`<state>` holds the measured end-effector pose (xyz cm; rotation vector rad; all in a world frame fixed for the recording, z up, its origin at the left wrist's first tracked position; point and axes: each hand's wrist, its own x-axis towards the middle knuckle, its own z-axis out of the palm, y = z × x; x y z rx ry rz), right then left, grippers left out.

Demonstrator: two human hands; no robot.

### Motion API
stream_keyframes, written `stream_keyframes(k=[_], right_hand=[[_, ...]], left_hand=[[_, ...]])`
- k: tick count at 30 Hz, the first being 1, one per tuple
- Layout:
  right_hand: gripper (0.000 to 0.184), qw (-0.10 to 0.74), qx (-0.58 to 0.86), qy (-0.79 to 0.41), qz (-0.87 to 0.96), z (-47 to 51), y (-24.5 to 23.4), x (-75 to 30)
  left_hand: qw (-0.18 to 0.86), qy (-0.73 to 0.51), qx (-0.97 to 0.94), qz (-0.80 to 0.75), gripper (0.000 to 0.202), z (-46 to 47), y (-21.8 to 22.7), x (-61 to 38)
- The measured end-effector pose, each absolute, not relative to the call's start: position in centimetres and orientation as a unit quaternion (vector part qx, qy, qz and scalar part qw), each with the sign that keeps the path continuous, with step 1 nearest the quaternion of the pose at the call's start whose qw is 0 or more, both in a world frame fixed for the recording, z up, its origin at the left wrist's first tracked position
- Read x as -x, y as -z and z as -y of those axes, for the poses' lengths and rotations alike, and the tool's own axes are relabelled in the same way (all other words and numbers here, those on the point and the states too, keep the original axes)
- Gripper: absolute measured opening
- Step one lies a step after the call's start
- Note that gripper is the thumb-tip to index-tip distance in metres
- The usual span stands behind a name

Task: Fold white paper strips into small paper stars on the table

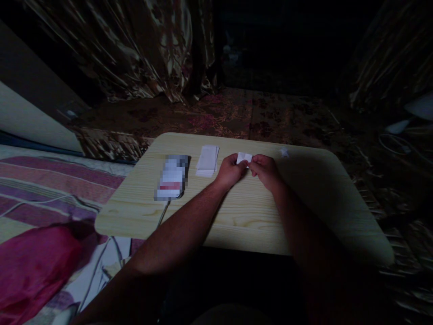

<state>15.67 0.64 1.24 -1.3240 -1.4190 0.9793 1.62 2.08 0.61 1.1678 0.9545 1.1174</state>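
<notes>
A small white piece of folded paper [244,157] is held between my two hands, just above the wooden table. My left hand [232,170] is closed on its left side, the thumb lying over the lower edge. On its right side, my right hand [265,169] pinches the paper near the lower corner. To the left of my hands lies a stack of white paper strips [207,160]. A small folded paper piece [284,152] rests on the table beyond my right hand.
A phone [172,177], its screen blurred out, lies at the table's left with a cable [163,214] running off the near edge. The light wooden table [250,221] has rounded corners. A pink bag [40,266] sits on the striped bedding at left. Curtains hang behind.
</notes>
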Motion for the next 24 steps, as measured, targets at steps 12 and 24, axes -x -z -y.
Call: stream_keyframes(k=[12, 24], right_hand=[[0.015, 0.486, 0.521, -0.419, 0.563, -0.63, -1.20, -15.54], [0.015, 0.510, 0.495, -0.434, 0.553, -0.82, -0.87, -15.08]], left_hand=[[0.610, -0.476, -0.499, -0.391, 0.021, -2.33, -0.59, -1.22], [0.676, -0.474, -0.440, -0.352, 0.023, -2.25, -1.32, -1.12]])
